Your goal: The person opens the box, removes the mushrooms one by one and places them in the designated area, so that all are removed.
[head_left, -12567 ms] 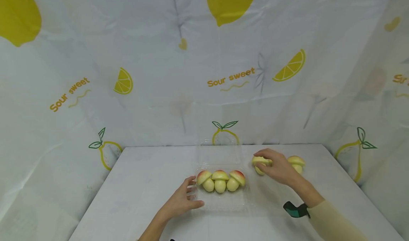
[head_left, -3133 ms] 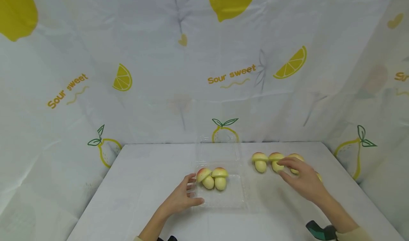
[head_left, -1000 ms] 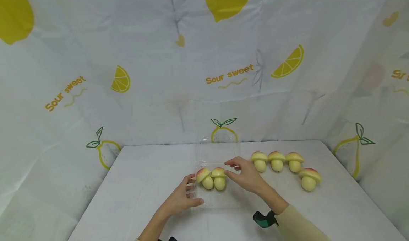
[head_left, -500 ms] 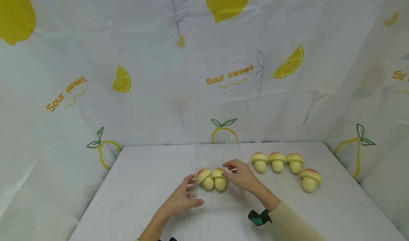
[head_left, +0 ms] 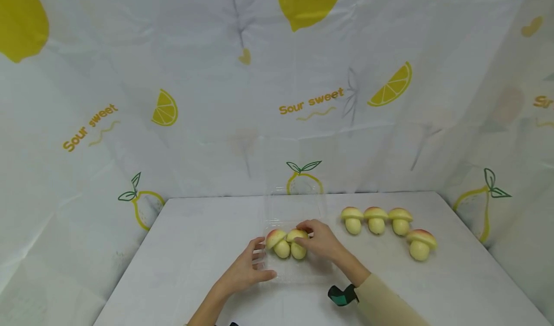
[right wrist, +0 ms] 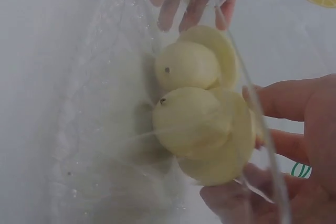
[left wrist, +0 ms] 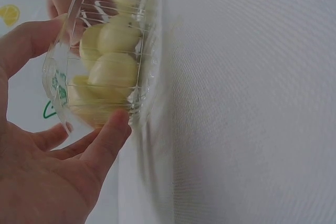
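Note:
In the head view, a clear plastic clamshell box (head_left: 303, 273) with its lid raised holds two pale yellow toy mushrooms with reddish caps. My left hand (head_left: 244, 270) grips the box by its left side; in the left wrist view the thumb lies at the rim and fingertips (left wrist: 122, 116) press the outer wall. My right hand (head_left: 324, 243) reaches into the box and pinches the right mushroom (head_left: 298, 253) by its cap. The left mushroom (head_left: 282, 249) leans against it. In the right wrist view both round stems (right wrist: 191, 121) show through the clear wall.
To the right of the box, three more mushrooms stand in a row on the white table (head_left: 195, 230), among them a middle mushroom (head_left: 376, 225). Another mushroom (head_left: 420, 250) sits nearer the front. A lemon-print curtain (head_left: 216, 148) hangs behind and at both sides.
Earlier the box held three mushrooms; the rightmost has left it and four now stand at right. My right hand came left from that group and closed on a cap. The left hand stayed.

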The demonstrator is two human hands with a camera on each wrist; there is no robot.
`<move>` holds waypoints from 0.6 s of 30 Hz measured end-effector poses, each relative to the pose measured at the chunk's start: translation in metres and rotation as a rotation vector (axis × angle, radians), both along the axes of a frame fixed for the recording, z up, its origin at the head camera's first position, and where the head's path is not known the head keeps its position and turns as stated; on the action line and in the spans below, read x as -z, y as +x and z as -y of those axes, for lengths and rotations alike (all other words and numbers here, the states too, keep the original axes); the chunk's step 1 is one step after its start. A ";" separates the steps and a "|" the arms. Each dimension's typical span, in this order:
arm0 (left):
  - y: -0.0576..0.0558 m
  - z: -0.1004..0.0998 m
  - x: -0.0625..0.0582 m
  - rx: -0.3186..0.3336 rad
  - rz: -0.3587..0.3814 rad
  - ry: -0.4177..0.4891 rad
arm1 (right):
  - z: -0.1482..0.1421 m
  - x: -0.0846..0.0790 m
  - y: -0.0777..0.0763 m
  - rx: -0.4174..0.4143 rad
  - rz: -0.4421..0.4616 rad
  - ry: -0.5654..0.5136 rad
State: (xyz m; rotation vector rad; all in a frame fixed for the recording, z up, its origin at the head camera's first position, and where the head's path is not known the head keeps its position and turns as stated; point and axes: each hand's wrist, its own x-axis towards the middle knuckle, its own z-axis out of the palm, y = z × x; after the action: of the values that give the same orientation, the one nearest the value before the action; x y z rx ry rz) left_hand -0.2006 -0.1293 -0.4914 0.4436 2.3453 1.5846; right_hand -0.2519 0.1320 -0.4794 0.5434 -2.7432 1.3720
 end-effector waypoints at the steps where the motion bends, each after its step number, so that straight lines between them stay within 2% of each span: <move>1: 0.000 0.000 0.000 0.001 0.000 -0.001 | 0.001 0.001 0.000 0.006 0.004 0.007; 10: 0.000 -0.001 0.000 -0.003 0.000 -0.013 | 0.003 -0.001 0.003 0.035 -0.007 0.006; 18: 0.000 0.000 0.000 0.001 -0.012 -0.012 | -0.003 -0.007 0.007 0.015 -0.048 -0.028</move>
State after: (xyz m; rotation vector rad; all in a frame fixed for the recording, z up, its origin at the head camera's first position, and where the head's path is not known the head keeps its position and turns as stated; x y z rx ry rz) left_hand -0.2002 -0.1292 -0.4915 0.4533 2.3619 1.5714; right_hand -0.2449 0.1354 -0.4724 0.5452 -2.6808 1.3733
